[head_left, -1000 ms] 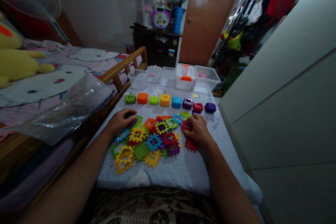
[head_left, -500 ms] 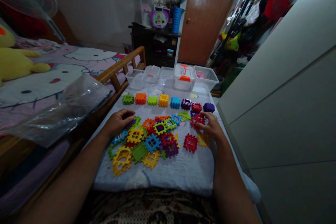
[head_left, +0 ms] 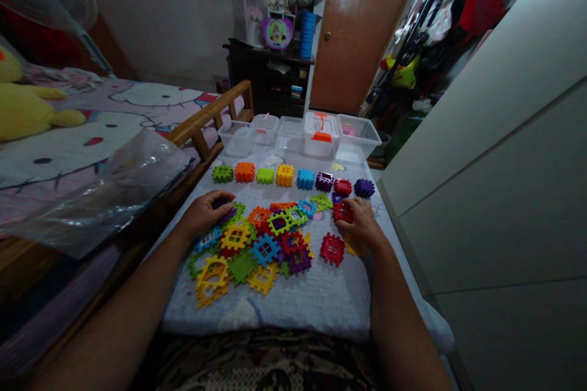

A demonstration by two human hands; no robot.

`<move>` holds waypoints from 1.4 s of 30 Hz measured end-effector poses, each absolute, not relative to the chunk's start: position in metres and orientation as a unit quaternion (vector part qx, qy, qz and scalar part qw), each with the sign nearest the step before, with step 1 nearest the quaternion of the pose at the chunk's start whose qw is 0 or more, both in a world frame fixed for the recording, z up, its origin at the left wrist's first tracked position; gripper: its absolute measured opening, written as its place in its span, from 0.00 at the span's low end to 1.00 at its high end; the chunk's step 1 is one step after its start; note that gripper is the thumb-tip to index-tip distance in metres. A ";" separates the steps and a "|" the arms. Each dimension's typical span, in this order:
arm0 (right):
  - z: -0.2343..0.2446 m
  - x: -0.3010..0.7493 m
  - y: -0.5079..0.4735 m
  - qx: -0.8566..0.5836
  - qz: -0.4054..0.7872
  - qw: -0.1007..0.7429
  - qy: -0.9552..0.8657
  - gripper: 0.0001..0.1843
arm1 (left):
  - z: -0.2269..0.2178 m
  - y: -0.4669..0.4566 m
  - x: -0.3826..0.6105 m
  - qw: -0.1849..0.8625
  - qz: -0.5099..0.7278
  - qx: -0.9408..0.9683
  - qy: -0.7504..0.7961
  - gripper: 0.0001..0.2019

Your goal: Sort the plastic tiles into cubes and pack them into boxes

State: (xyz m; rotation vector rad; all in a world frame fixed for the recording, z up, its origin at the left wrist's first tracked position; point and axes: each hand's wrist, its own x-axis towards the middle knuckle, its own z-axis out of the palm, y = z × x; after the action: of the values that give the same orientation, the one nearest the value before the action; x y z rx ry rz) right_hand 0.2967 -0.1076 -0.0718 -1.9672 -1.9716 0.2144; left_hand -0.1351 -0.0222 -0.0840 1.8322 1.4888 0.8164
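covering the lap: dark patterned fabric (head_left: pixel 266 360), right at the edge of the pale cloth (head_left: pixel 316 311).
heap: here it lies, the heap of square plastic pieces (head_left: pixel 254 244) mid-cloth between the arms, overlapping every which way, a plain green piece (head_left: pixel 243 266) and a blue window piece (head_left: pixel 265 248) showing on its near side.
loose pair: lower red piece (head_left: pixel 332 249) flat, just right of the heap; a yellow piece (head_left: pixel 354 246) near the right wrist, partly covered.
right hand: the right hand (head_left: pixel 362 221) has thumb and fingers narrowed around a red window piece (head_left: pixel 343 212), right of the heap's far side.
left hand: the left hand (head_left: pixel 204 214) is loosely curled at the heap's left edge, fingertips by a purple piece (head_left: pixel 227 217); whether it grips anything, i cannot tell.
row: eight stacks stretch across, dark green stack (head_left: pixel 222 173) at the left end, violet stack (head_left: pixel 364 188) at the right.
boxes: clear boxes behind, the lidded box (head_left: pixel 320 145) sporting orange fittings.
back: dark cabinet (head_left: pixel 247 73), purple case (head_left: pixel 277 33) on top, brown door (head_left: pixel 353 30) to its right.
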 end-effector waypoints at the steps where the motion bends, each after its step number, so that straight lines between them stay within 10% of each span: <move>1: -0.071 0.296 -0.108 -0.693 0.079 0.170 -0.696 0.28 | -0.084 -0.022 -0.135 0.316 0.311 0.696 0.565 0.26; 27: -0.052 0.295 -0.089 -0.723 -0.012 0.210 -0.658 0.23 | -0.073 -0.026 -0.130 0.317 0.313 0.691 0.569 0.28; 42: -0.030 0.321 -0.008 -0.731 0.009 0.060 -0.680 0.27 | -0.073 -0.027 -0.131 0.319 0.309 0.691 0.570 0.28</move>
State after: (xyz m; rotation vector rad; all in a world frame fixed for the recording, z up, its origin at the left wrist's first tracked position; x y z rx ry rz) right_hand 0.3214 -0.0083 -0.0303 -2.2123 -2.0581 0.0265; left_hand -0.1310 -0.0269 -0.0727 1.8167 1.4998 0.8124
